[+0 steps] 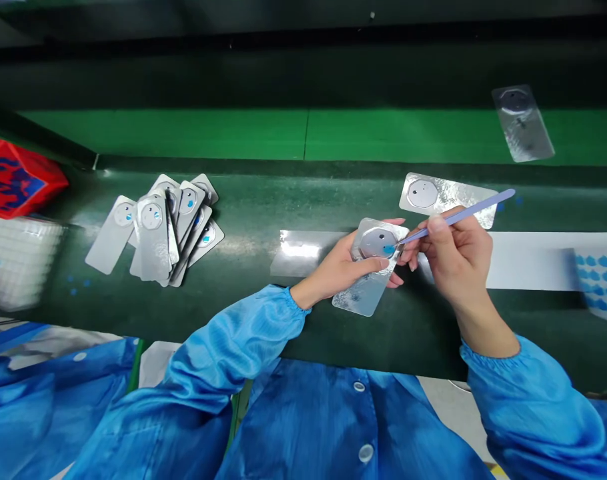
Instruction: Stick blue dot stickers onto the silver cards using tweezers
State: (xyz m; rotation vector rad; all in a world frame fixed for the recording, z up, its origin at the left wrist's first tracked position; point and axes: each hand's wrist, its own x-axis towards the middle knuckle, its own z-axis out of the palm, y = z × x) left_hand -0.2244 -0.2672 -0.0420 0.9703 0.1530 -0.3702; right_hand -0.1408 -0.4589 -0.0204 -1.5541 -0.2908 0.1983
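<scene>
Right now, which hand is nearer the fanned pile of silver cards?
Left. The left hand holds a card right of the pile; the right hand, gripping tweezers, sits farther right.

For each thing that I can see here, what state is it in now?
Left hand: shut on the held plate.
Right hand: shut on the tweezers.
Held plate: lifted, tilted.
Tweezers: tip at a blue dot on the held plate.
Plate pile: fanned, lying flat.
Single plate: flat on the bench.
Far plate: flat on the green belt.
</scene>
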